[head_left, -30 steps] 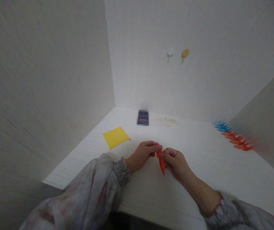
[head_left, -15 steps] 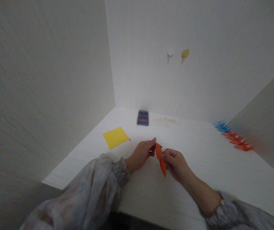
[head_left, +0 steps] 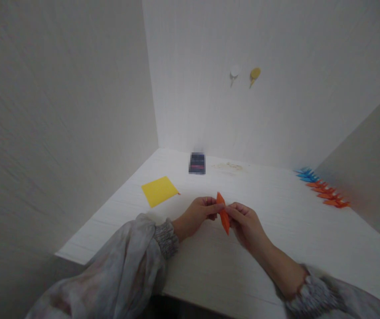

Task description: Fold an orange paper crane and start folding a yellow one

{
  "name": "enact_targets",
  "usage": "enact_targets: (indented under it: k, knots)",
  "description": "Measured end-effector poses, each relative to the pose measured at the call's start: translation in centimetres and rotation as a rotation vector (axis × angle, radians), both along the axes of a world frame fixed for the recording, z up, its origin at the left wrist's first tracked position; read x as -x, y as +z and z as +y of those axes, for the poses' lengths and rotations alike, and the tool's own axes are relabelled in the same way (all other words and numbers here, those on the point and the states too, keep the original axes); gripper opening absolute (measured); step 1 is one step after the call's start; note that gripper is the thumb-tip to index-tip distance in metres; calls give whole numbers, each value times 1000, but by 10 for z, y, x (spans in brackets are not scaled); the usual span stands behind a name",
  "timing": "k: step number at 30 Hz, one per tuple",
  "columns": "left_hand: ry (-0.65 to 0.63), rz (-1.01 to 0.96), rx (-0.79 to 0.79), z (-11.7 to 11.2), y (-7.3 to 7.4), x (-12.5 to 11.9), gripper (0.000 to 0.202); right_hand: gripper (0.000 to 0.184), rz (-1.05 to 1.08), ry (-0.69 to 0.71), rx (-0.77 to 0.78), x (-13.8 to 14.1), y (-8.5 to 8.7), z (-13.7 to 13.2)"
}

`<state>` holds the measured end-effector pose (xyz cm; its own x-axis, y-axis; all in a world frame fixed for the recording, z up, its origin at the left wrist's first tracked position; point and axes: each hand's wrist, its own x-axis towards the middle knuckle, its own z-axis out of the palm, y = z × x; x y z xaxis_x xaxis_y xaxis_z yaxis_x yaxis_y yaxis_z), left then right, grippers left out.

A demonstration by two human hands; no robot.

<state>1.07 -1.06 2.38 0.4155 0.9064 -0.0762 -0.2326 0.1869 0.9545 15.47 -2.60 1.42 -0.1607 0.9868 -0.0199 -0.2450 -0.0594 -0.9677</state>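
The fingers of the left hand (head_left: 199,217) and right hand (head_left: 248,223) pinch a folded orange paper piece (head_left: 224,219) from opposite sides, above the bench (head_left: 276,199), its pointed ends sticking out beyond them. To the left lies yellow paper (head_left: 160,191), with a tiny orange bit (head_left: 179,193) at its corner. Farther back sits a pixelated dark object (head_left: 197,163) near the back wall (head_left: 190,88). Blue origami (head_left: 307,175) and orange origami (head_left: 327,193) line the right wall (head_left: 379,146).

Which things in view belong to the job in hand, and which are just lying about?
In the job:
orange folded paper, held by the left fingers and right fingers

Apparently just lying about:
yellow paper
dark, blurred item near the back wall
blue folded pieces and orange folded pieces at right, possibly related
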Motion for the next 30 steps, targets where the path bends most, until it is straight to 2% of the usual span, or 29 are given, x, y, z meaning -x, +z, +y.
enact_targets:
  k: [4,13,17,24,30]
  knots:
    - [66,14,-43,2,0,-1,31,14,-50,-1,-93,2,1,-1]
    - [122,84,-70,1,-7,-5,33,12,-225,-83,-132,2,3,0]
    - [174,183,-66,2,-10,-6,35,12,-385,-165,-301,-3,4,1]
    - [120,191,-137,0,-8,-6,27,15,-613,-258,-522,-4,10,0]
    - [59,226,-212,-4,-2,-6,31,13,-914,-307,-875,-4,7,3]
